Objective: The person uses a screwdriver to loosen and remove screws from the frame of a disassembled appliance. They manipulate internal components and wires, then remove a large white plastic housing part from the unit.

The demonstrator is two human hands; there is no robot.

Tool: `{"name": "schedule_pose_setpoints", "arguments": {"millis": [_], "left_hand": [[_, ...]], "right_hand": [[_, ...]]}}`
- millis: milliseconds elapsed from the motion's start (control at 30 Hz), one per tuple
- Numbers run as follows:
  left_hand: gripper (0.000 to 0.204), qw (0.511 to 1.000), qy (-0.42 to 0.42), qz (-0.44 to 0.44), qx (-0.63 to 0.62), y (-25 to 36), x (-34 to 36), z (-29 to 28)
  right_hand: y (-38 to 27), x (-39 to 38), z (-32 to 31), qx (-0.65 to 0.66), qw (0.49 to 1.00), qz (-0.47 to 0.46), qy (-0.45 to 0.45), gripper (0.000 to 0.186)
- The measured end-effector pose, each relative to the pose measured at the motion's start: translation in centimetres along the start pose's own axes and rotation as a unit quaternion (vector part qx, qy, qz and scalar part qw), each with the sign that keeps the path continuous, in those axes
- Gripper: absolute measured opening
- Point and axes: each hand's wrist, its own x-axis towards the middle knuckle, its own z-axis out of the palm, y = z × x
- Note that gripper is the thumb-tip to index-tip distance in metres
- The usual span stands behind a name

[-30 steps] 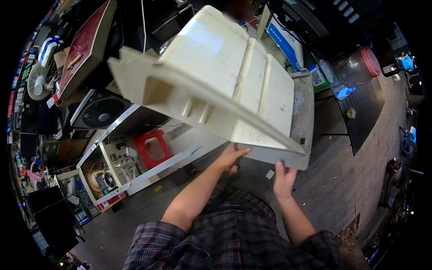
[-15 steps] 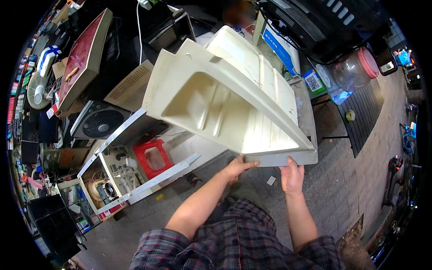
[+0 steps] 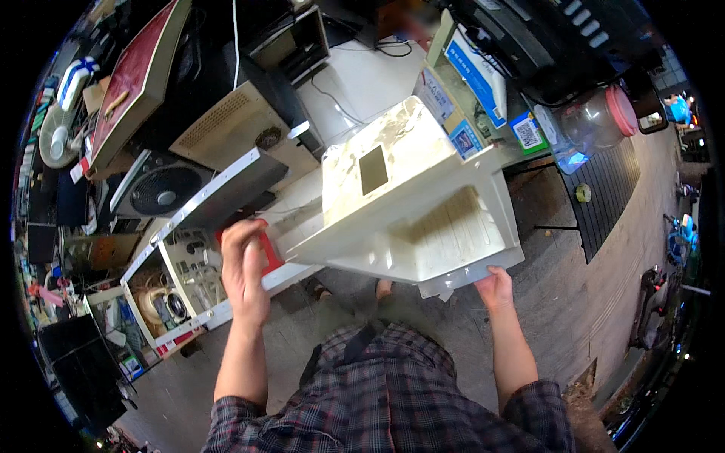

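A: While the cream plastic housing (image 3: 411,204) is being held up at chest height, over the grey paved floor (image 3: 589,257) and in front of the white worktop (image 3: 362,75), how is it being gripped?

B: It is being carried at its two near corners. The right hand (image 3: 495,288) is being kept under the right corner, fingers curled closed around the thin lower rim. The left hand (image 3: 243,270) is being pressed against the left edge; its fingers are blurred, so whether they are clamped on the rim cannot be told.

A: Why that hold?

B: Probably because the shell is wide and awkward: with a hand at each side it is being kept balanced, tilted with the hollow underside facing the camera.

A: Material and shape?

B: Moulded plastic, yellowed and scuffed, is being noted. A ribbed recess is showing in the near half, a rectangular cut-out (image 3: 373,169) in the raised far half.

A: Surroundings?

B: Behind the left hand a red stool (image 3: 269,253) is being partly hidden; a beige metal casing (image 3: 238,132) with perforated vents is lying further off, and a clear jar with a pink lid (image 3: 596,121) is standing to the right.
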Motion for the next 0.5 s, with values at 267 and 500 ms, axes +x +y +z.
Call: {"name": "schedule_pose_setpoints", "arguments": {"millis": [267, 500], "left_hand": [[0.046, 0.933, -0.184, -0.268, -0.151, -3.2, 5.6, 3.0], [0.045, 0.953, -0.133, -0.250, -0.112, -4.2, 3.3, 3.5]], "right_hand": [[1.1, 1.7, 0.1, -0.027, 0.999, 0.023, 0.010, 0.063], [1.7, 2.5, -0.7, -0.034, 0.998, 0.049, 0.001, 0.062]]}}
